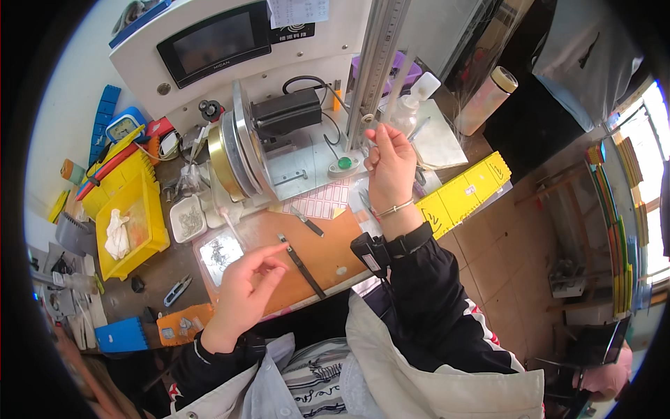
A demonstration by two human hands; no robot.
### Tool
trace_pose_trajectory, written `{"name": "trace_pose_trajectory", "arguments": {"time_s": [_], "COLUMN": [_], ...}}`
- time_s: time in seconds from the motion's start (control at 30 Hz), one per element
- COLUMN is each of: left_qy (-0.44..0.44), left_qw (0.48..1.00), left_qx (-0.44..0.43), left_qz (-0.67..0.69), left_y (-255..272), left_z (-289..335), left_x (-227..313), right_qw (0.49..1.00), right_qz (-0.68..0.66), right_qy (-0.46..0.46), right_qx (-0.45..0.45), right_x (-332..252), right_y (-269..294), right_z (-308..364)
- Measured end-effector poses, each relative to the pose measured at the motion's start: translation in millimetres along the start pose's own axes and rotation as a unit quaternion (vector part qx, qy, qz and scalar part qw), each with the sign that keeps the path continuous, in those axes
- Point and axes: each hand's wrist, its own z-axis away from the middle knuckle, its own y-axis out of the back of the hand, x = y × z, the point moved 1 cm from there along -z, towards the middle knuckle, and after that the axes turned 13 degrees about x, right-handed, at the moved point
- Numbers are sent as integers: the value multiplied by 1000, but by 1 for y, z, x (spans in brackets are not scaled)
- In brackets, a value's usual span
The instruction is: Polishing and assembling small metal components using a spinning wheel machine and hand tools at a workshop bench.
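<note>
My right hand [391, 160] is raised in front of the upright ruled metal post [382, 56], its thumb and fingertips pinched together. Whatever sits between those fingertips is too small to make out. Lower and to the left, my left hand [248, 290] hovers over the near edge of the orange-brown work mat [335, 255], fingers loosely curled with a gap to the thumb. Beside its fingertips lies a slim dark tool with a metal tip [305, 269]. A small black-handled knife [308, 222] rests farther back, near a sheet of red-bordered labels [319, 199].
A white machine with a dark screen [213, 45] and a round metal wheel [230, 153] stands behind the mat. Left are a white dish of small pieces [188, 218], a clear tray of small bits [218, 255] and a yellow bin [150, 227]. A yellow bar [467, 192] lies right.
</note>
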Motion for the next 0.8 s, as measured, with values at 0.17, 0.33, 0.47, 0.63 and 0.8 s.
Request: {"name": "trace_pose_trajectory", "arguments": {"time_s": [0.17,0.33,0.47,0.63,0.8], "left_qy": [74,47,45,-120,-225], "left_qw": [993,997,998,972,908], "left_qx": [31,35,41,177,325], "left_qz": [87,59,35,-93,-140], "left_y": [15,25,26,39,58], "left_z": [-1,-5,-12,-30,-71], "left_x": [-6,-12,-11,5,21], "right_qw": [996,964,963,992,950], "right_qz": [81,198,222,65,146], "right_qy": [29,173,150,-103,-218], "right_qx": [27,29,17,-34,-169], "right_x": [7,11,6,16,18], "right_y": [-5,-5,-19,-42,-74], "right_z": [-7,-15,-1,36,54]}}
